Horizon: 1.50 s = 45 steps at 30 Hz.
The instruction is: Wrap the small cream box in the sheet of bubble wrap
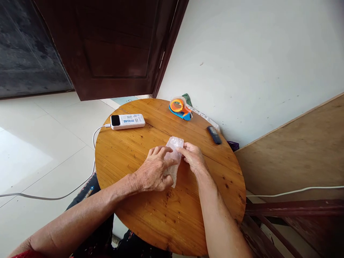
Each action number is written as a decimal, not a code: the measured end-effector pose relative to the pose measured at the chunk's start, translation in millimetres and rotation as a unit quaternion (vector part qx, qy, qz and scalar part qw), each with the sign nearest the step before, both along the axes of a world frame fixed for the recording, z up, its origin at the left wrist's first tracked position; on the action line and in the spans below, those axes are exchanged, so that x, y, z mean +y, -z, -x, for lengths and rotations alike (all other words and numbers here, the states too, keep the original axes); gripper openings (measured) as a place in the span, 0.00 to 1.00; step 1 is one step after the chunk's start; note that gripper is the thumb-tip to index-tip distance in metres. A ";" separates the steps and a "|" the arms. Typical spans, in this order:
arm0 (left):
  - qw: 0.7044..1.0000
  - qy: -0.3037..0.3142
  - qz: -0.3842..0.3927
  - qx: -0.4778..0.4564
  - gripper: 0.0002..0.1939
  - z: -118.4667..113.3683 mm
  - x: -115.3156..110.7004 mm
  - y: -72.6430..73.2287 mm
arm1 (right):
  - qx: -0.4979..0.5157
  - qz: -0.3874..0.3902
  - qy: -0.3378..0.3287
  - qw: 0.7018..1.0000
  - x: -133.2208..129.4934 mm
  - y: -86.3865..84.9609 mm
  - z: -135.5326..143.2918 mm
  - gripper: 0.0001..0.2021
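Note:
A small piece of clear bubble wrap point(176, 142) lies on the round wooden table point(150, 215), near its middle. My left hand point(156, 168) rests over the wrap's left side, palm down with the fingers apart, covering part of it. On the opposite edge, my right hand point(194, 157) pinches the wrap between thumb and fingers. Whether anything is folded inside the wrap cannot be made out.
At the back left sits a white power strip or charger-like block point(128, 122) with a cable point(94, 168) hanging off the table. An orange-and-blue tape dispenser point(180, 108) stands at the back edge. A dark, pixelated object point(214, 135) lies at the right, near the wall.

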<state>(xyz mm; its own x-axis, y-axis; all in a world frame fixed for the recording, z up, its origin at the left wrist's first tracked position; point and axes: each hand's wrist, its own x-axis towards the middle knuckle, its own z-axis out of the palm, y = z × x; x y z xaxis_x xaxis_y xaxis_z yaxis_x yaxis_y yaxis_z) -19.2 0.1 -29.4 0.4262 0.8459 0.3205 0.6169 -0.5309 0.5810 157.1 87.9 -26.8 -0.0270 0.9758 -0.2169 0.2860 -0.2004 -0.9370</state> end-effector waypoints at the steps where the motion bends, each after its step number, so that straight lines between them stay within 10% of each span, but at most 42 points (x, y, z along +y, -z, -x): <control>1: 1.000 -0.002 -0.012 0.007 0.28 0.2 -1.2 -0.3 | 0.001 -0.009 0.004 1.000 -0.3 0.5 0.1 0.14; 14: 0.999 -0.020 0.026 -0.016 0.23 1.1 -4.1 -0.7 | 0.128 -0.048 0.020 0.990 -8.7 -6.8 7.2 0.17; 23: 0.993 -0.088 0.030 0.072 0.19 0.1 -8.4 -8.0 | -0.036 -0.147 -0.104 0.983 -50.9 -40.9 -0.2 0.08; 31: 0.981 -0.189 0.018 0.026 0.31 -1.5 -17.6 -1.0 | -0.142 -0.256 -0.151 0.944 -99.9 -32.1 -0.6 0.02; 37: 0.999 -0.040 -0.001 -0.012 0.10 10.6 -8.5 6.7 | -0.174 -0.338 -0.181 0.907 -118.6 -9.6 -4.5 0.06; 45: 0.996 0.090 -0.007 0.000 0.22 32.2 -9.0 11.8 | -0.206 -0.407 -0.178 0.872 -120.6 14.6 -5.6 0.11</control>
